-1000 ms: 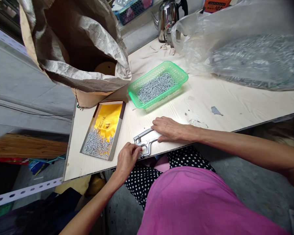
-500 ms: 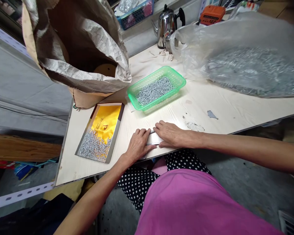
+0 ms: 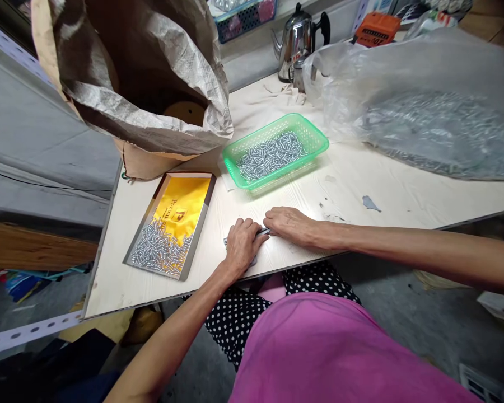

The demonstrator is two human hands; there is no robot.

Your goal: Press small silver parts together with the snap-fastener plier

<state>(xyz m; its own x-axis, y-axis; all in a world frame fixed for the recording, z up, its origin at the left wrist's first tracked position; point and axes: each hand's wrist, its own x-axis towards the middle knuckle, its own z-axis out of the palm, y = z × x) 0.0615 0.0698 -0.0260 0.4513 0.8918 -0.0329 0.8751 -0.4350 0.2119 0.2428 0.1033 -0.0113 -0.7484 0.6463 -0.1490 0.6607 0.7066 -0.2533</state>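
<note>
Just before the green basket (image 3: 315,134), the left hand (image 3: 241,244) grips a metal hand tool (image 3: 264,231) lying crosswise, with the right hand (image 3: 292,224) flat on its right end.

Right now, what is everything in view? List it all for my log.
table: 1, pale wood grain, under everything
paper sack: 1, brown, rear left
green basket: 1, green, mid table
yellow tray: 1, yellow with a silver rim, left of the hands
plastic bag: 1, clear, rear right
metal pieces: many, silver, in basket, tray and bag
kettle: 1, steel, far edge
orange box: 1, orange, far right
metal tool: 1, silver, near edge, mostly hidden
left hand: curled over the tool
right hand: flat, fingertips on the tool
</note>
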